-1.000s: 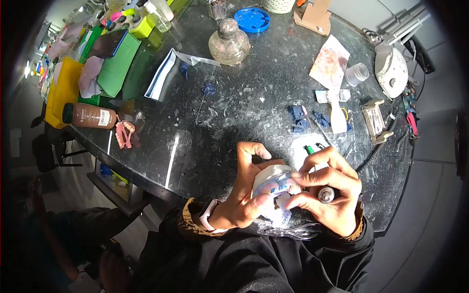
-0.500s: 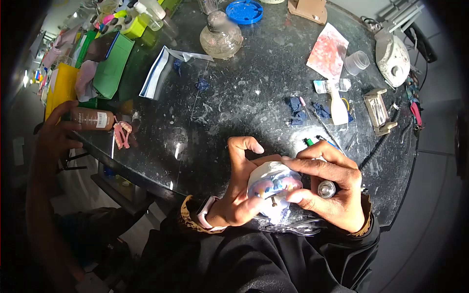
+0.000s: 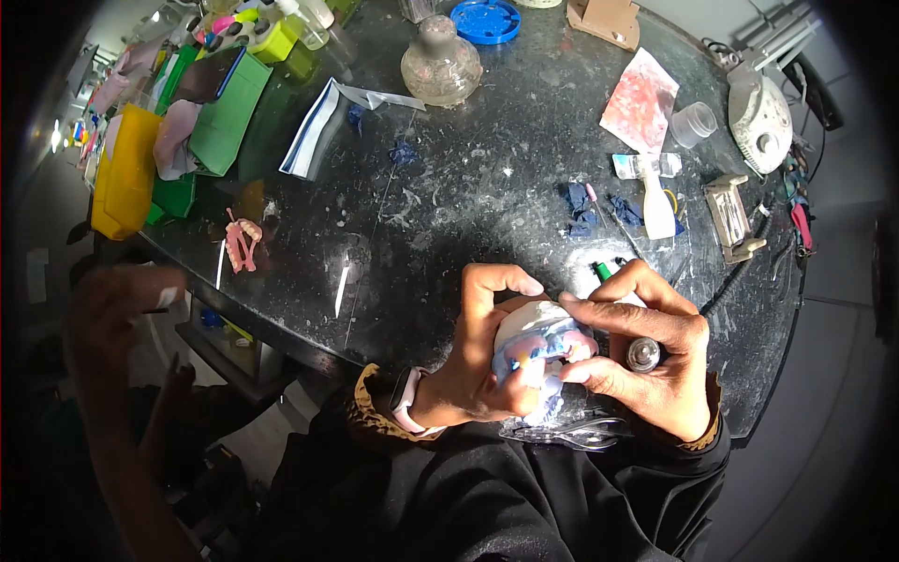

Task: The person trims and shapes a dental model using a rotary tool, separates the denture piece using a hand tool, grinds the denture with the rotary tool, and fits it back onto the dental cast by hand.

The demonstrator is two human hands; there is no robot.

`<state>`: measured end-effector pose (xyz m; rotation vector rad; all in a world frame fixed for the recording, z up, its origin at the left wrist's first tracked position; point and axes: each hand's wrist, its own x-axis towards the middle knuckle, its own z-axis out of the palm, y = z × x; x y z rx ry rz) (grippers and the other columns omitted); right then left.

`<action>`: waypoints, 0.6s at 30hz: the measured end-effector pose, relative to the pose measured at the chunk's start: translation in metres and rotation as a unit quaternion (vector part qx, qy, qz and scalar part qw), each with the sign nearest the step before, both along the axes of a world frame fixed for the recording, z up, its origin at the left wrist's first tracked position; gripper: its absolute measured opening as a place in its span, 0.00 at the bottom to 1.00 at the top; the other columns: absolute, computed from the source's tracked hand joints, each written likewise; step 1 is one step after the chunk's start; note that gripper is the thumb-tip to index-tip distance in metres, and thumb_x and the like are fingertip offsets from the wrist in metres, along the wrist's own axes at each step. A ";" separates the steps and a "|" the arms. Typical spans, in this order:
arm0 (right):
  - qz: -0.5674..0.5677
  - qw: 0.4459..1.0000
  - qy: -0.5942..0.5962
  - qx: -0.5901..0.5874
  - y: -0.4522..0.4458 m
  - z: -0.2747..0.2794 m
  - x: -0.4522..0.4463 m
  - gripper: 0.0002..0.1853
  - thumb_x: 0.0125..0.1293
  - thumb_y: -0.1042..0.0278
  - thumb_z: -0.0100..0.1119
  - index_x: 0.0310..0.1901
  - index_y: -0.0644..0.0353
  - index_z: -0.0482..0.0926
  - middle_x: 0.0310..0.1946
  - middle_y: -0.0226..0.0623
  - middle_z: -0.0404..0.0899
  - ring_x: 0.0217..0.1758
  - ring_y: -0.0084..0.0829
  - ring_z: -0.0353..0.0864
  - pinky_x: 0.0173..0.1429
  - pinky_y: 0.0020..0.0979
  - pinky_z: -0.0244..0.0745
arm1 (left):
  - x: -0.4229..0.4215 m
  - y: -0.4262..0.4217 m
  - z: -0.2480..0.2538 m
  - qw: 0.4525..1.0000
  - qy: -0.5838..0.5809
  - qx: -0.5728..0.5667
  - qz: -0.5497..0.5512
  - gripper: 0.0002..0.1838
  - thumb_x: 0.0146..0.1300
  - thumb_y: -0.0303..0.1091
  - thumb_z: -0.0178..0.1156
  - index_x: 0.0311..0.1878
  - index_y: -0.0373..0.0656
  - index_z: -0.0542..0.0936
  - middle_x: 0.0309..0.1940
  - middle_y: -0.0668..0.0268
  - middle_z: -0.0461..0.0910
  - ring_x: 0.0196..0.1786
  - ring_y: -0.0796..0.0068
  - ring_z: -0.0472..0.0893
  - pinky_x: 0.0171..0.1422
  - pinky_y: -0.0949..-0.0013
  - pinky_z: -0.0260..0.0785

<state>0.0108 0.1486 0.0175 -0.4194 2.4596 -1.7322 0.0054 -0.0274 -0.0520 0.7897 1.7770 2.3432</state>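
Observation:
A white plaster dental model (image 3: 532, 323) with a pink and blue wax rim is held low over the near side of the table. My left hand (image 3: 478, 361) is wrapped round its left side, the thumb on the front of the rim. Thumb and index finger of my right hand (image 3: 655, 347) touch the right side of the model, and a metal-ended tool (image 3: 643, 354) sits within the curl of that hand. Beneath the hands lie clear-framed glasses (image 3: 576, 433). A green-capped item (image 3: 602, 272) is just beyond my right hand, partly hidden.
Pink dentures (image 3: 243, 242) lie near the left edge. Farther back are a glass burner (image 3: 442, 66), blue lid (image 3: 485, 21), and yellow and green trays (image 3: 126, 173). A white bottle (image 3: 657, 208), plastic cup (image 3: 694, 125) and white device (image 3: 760, 122) stand right. A co-worker's hand (image 3: 122, 304) is at left.
The co-worker's hand has taken the brown bottle from the left edge of the table and drawn back. My hands keep hold of the model, which has turned slightly.

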 end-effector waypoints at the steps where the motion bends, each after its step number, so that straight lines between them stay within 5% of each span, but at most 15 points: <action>1: 0.016 1.000 0.002 0.017 0.001 0.007 -0.002 0.26 0.43 0.64 0.76 0.46 0.63 0.83 0.32 0.35 0.77 0.35 0.29 0.77 0.40 0.28 0.72 | 0.002 0.000 0.002 1.000 0.000 -0.022 0.019 0.33 0.64 0.51 0.52 0.52 0.30 0.51 0.29 0.56 0.75 0.30 0.72 0.80 0.33 0.72 0.75; 6: 0.009 1.000 0.017 -0.002 0.000 0.004 -0.001 0.28 0.40 0.60 0.77 0.45 0.65 0.83 0.31 0.33 0.75 0.33 0.24 0.72 0.37 0.24 0.66 | 0.005 0.002 -0.005 0.996 0.033 -0.043 0.066 0.29 0.64 0.46 0.51 0.51 0.29 0.53 0.30 0.56 0.76 0.29 0.74 0.80 0.32 0.73 0.74; 9: 0.009 0.999 0.032 -0.005 -0.001 -0.002 -0.001 0.31 0.37 0.57 0.78 0.45 0.65 0.83 0.31 0.32 0.74 0.32 0.21 0.70 0.34 0.22 0.64 | 0.002 0.002 0.001 0.997 -0.029 0.068 -0.006 0.29 0.62 0.41 0.52 0.54 0.33 0.49 0.31 0.54 0.75 0.30 0.74 0.79 0.33 0.73 0.74; 10: 0.010 0.999 0.035 -0.007 -0.001 -0.002 -0.001 0.31 0.37 0.57 0.78 0.45 0.64 0.83 0.31 0.32 0.74 0.32 0.21 0.70 0.34 0.22 0.64 | 0.003 -0.001 0.004 0.992 -0.083 0.091 -0.040 0.32 0.58 0.40 0.56 0.54 0.36 0.48 0.37 0.51 0.75 0.38 0.69 0.80 0.41 0.69 0.74; 11: 0.037 0.999 -0.008 -0.007 0.002 0.005 -0.002 0.28 0.43 0.63 0.76 0.49 0.61 0.82 0.37 0.36 0.77 0.38 0.29 0.77 0.41 0.28 0.72 | 0.003 -0.003 0.006 0.987 -0.111 0.103 -0.050 0.33 0.57 0.42 0.56 0.54 0.37 0.48 0.37 0.50 0.76 0.39 0.69 0.80 0.42 0.69 0.74; 18: 0.067 0.997 -0.016 -0.028 0.006 0.001 -0.003 0.26 0.48 0.67 0.73 0.51 0.63 0.80 0.40 0.38 0.76 0.41 0.32 0.77 0.45 0.29 0.73 | -0.004 -0.005 0.011 0.979 -0.171 0.103 -0.041 0.32 0.52 0.48 0.62 0.48 0.33 0.58 0.34 0.57 0.76 0.36 0.76 0.79 0.40 0.75 0.73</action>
